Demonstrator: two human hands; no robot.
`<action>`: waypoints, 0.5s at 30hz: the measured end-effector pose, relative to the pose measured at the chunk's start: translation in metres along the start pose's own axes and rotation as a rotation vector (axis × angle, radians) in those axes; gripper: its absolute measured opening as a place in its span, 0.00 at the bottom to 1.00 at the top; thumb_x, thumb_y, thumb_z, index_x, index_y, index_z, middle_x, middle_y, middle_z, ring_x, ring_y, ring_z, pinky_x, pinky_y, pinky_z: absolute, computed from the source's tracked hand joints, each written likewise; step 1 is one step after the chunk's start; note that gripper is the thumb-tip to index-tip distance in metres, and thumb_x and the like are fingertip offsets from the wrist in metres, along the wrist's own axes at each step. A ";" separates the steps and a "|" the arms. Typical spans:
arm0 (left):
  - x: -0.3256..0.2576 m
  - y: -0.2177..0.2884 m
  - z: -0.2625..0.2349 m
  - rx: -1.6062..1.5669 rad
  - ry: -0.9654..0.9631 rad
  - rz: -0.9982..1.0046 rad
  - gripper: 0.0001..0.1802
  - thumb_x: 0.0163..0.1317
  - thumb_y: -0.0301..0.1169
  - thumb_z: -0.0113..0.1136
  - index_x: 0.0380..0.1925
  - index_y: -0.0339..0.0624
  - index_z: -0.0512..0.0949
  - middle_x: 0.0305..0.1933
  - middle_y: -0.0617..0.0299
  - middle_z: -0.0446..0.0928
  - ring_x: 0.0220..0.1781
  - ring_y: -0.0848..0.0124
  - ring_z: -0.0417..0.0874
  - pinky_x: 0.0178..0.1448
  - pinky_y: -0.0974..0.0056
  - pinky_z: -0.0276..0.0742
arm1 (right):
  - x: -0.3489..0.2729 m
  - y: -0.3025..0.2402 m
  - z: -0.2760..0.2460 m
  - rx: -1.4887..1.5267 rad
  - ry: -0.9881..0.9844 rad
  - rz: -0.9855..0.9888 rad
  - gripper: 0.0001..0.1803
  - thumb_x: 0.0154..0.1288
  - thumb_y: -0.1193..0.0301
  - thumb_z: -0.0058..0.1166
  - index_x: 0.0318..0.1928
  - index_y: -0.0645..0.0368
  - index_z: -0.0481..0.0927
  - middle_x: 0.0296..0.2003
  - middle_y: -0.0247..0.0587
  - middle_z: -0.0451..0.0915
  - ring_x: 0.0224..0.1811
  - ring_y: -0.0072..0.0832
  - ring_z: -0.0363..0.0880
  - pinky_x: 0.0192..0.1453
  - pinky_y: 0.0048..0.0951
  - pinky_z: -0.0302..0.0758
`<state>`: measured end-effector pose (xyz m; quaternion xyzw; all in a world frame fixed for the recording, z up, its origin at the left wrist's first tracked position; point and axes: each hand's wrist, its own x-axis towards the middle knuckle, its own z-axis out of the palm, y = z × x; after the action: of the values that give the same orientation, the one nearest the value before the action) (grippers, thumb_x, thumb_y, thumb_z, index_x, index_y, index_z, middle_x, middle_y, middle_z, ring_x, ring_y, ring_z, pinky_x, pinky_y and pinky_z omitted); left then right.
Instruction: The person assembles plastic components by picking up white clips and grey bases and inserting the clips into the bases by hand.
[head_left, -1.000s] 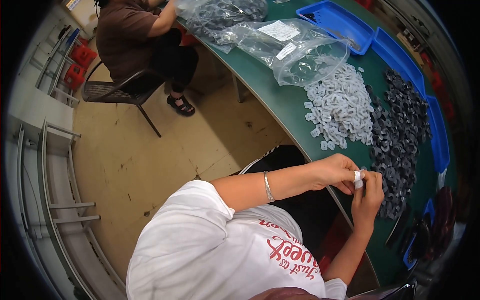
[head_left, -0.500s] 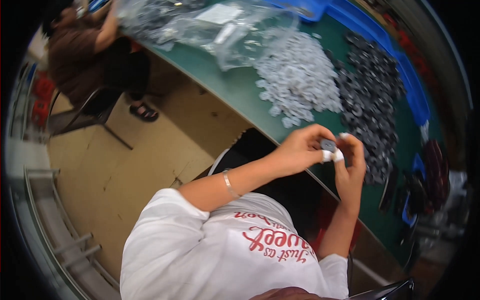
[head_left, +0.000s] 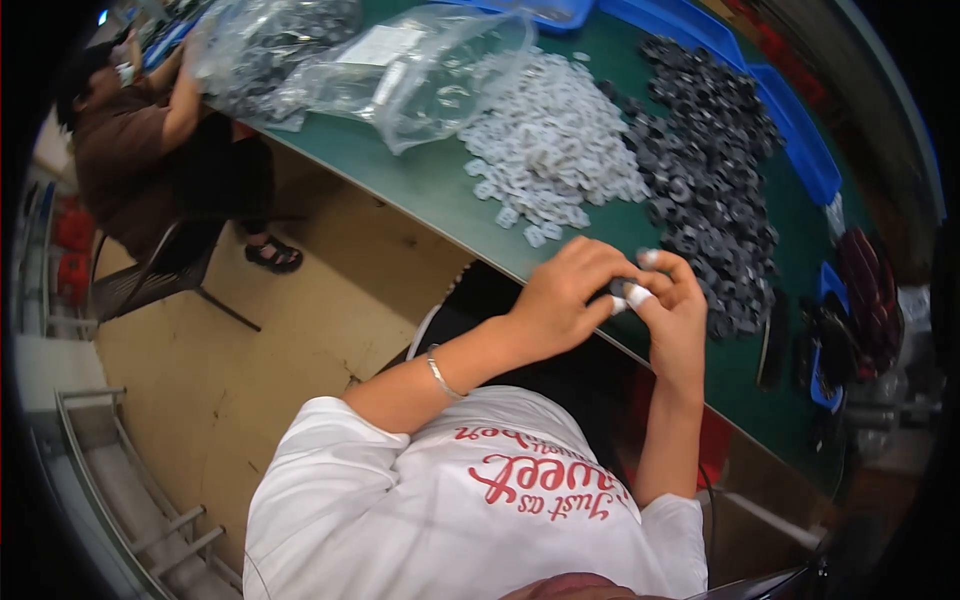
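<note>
My left hand [head_left: 568, 298] and my right hand [head_left: 676, 312] meet over the table's near edge, fingers closed in a pinch. Between the fingertips is a small dark grey plastic part [head_left: 616, 287], mostly covered by the fingers. White wraps cover the tips of both thumbs and of a right finger. Just beyond the hands lies a heap of small translucent white plastic pieces [head_left: 560, 135]. To its right spreads a heap of dark grey ring-like parts [head_left: 710, 200], close to my right hand.
The green table [head_left: 400, 185] carries clear plastic bags [head_left: 440, 75] at the far left. Blue trays [head_left: 800, 140] line its far right side, with a dark red pouch [head_left: 868, 300] nearby. Another person [head_left: 130, 150] sits on a chair at the left.
The whole view has shifted, with table and heaps now a little further left. Both hands stay together; the fingers have closed further over the dark grey part, hiding more of it.
</note>
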<state>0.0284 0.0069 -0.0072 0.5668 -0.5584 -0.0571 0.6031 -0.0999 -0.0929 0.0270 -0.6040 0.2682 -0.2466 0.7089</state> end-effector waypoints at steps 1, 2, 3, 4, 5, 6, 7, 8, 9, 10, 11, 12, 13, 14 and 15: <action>-0.001 0.001 0.000 -0.014 0.000 0.011 0.20 0.43 0.18 0.61 0.41 0.40 0.78 0.41 0.56 0.76 0.44 0.56 0.75 0.48 0.57 0.73 | -0.002 0.001 0.001 -0.006 0.021 -0.020 0.18 0.59 0.85 0.51 0.50 0.64 0.68 0.38 0.43 0.82 0.39 0.21 0.80 0.45 0.22 0.75; -0.001 0.002 -0.002 -0.017 -0.007 0.018 0.21 0.42 0.18 0.61 0.41 0.41 0.78 0.40 0.57 0.76 0.44 0.56 0.75 0.48 0.57 0.73 | -0.003 0.002 0.000 0.006 0.013 -0.033 0.18 0.59 0.85 0.51 0.50 0.64 0.68 0.39 0.43 0.82 0.39 0.21 0.80 0.45 0.21 0.75; 0.000 0.005 -0.003 -0.024 -0.009 0.027 0.22 0.41 0.18 0.61 0.42 0.42 0.78 0.40 0.57 0.76 0.44 0.56 0.75 0.47 0.57 0.73 | -0.004 0.003 -0.002 0.013 0.004 -0.040 0.17 0.59 0.85 0.50 0.50 0.64 0.68 0.39 0.43 0.82 0.39 0.21 0.80 0.45 0.21 0.75; -0.001 0.007 -0.007 -0.023 -0.035 0.018 0.21 0.43 0.18 0.62 0.42 0.41 0.78 0.40 0.56 0.76 0.44 0.56 0.76 0.48 0.57 0.73 | -0.004 0.003 -0.001 0.020 -0.022 -0.034 0.17 0.59 0.85 0.50 0.50 0.64 0.68 0.39 0.43 0.82 0.39 0.21 0.80 0.45 0.21 0.75; -0.001 0.009 -0.012 -0.024 -0.062 0.009 0.20 0.44 0.18 0.62 0.42 0.40 0.77 0.41 0.56 0.76 0.45 0.56 0.76 0.48 0.57 0.73 | -0.005 0.002 0.000 0.041 -0.040 -0.044 0.18 0.59 0.84 0.51 0.50 0.65 0.68 0.40 0.44 0.81 0.40 0.23 0.80 0.46 0.22 0.76; 0.002 0.010 -0.016 -0.017 -0.054 0.004 0.20 0.44 0.18 0.62 0.42 0.40 0.77 0.41 0.56 0.76 0.45 0.56 0.76 0.48 0.57 0.73 | -0.004 0.000 0.001 0.056 -0.047 -0.058 0.18 0.60 0.84 0.51 0.51 0.65 0.68 0.40 0.44 0.81 0.41 0.24 0.80 0.47 0.23 0.76; 0.007 0.009 -0.020 -0.032 -0.007 0.052 0.19 0.46 0.19 0.63 0.42 0.39 0.77 0.41 0.55 0.76 0.45 0.56 0.77 0.49 0.58 0.73 | -0.003 -0.003 0.004 0.055 -0.055 -0.055 0.18 0.60 0.84 0.51 0.51 0.65 0.68 0.40 0.44 0.81 0.41 0.24 0.80 0.47 0.23 0.76; 0.014 0.007 -0.026 -0.051 0.037 0.101 0.18 0.48 0.19 0.63 0.42 0.39 0.77 0.42 0.54 0.76 0.45 0.57 0.77 0.49 0.58 0.74 | -0.002 -0.005 0.008 0.053 -0.040 -0.101 0.18 0.61 0.83 0.52 0.52 0.66 0.68 0.41 0.45 0.81 0.42 0.25 0.80 0.48 0.24 0.76; 0.028 0.005 -0.042 0.013 0.063 0.173 0.16 0.50 0.21 0.63 0.42 0.37 0.76 0.43 0.54 0.77 0.45 0.58 0.78 0.51 0.60 0.74 | -0.003 -0.006 0.010 0.049 -0.017 -0.147 0.18 0.61 0.82 0.54 0.52 0.66 0.68 0.42 0.45 0.80 0.43 0.26 0.80 0.49 0.25 0.76; 0.040 0.000 -0.058 0.009 0.100 0.091 0.17 0.50 0.21 0.63 0.43 0.37 0.77 0.43 0.55 0.77 0.45 0.58 0.78 0.52 0.59 0.74 | -0.001 -0.006 0.010 0.005 -0.003 -0.180 0.17 0.64 0.79 0.55 0.52 0.66 0.69 0.43 0.45 0.80 0.44 0.28 0.80 0.50 0.27 0.77; 0.055 -0.005 -0.080 0.133 0.188 0.124 0.18 0.51 0.21 0.62 0.45 0.38 0.76 0.45 0.54 0.77 0.46 0.58 0.78 0.53 0.59 0.74 | 0.001 -0.003 0.007 0.000 0.006 -0.180 0.17 0.64 0.79 0.55 0.52 0.66 0.69 0.43 0.45 0.80 0.44 0.28 0.80 0.50 0.27 0.77; 0.071 -0.010 -0.102 0.251 0.273 0.160 0.19 0.52 0.21 0.61 0.47 0.38 0.76 0.47 0.53 0.77 0.48 0.57 0.77 0.55 0.58 0.73 | 0.003 0.001 0.001 -0.017 0.052 -0.185 0.14 0.65 0.79 0.55 0.50 0.65 0.71 0.43 0.44 0.80 0.43 0.27 0.80 0.50 0.26 0.77; 0.084 -0.023 -0.123 0.466 0.304 0.155 0.20 0.53 0.21 0.60 0.49 0.38 0.76 0.49 0.52 0.76 0.51 0.57 0.76 0.56 0.57 0.72 | 0.005 0.003 -0.004 -0.035 0.099 -0.190 0.12 0.66 0.78 0.54 0.48 0.65 0.72 0.42 0.43 0.80 0.43 0.26 0.80 0.49 0.25 0.76; 0.092 -0.031 -0.136 0.683 0.332 0.147 0.22 0.53 0.21 0.59 0.51 0.38 0.75 0.51 0.51 0.76 0.53 0.56 0.75 0.58 0.57 0.71 | 0.007 0.004 -0.004 -0.061 0.168 -0.203 0.09 0.67 0.78 0.54 0.47 0.65 0.73 0.41 0.41 0.80 0.41 0.25 0.80 0.47 0.23 0.76; 0.093 -0.032 -0.135 0.667 0.324 0.155 0.22 0.53 0.21 0.59 0.51 0.38 0.75 0.51 0.51 0.76 0.53 0.56 0.75 0.58 0.57 0.71 | 0.009 0.008 -0.008 -0.065 0.187 -0.207 0.09 0.67 0.78 0.54 0.47 0.65 0.73 0.41 0.41 0.80 0.41 0.25 0.80 0.47 0.23 0.76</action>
<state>0.1807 0.0144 0.0616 0.6897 -0.4851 0.2641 0.4683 -0.0984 -0.1037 0.0178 -0.6254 0.2771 -0.3645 0.6318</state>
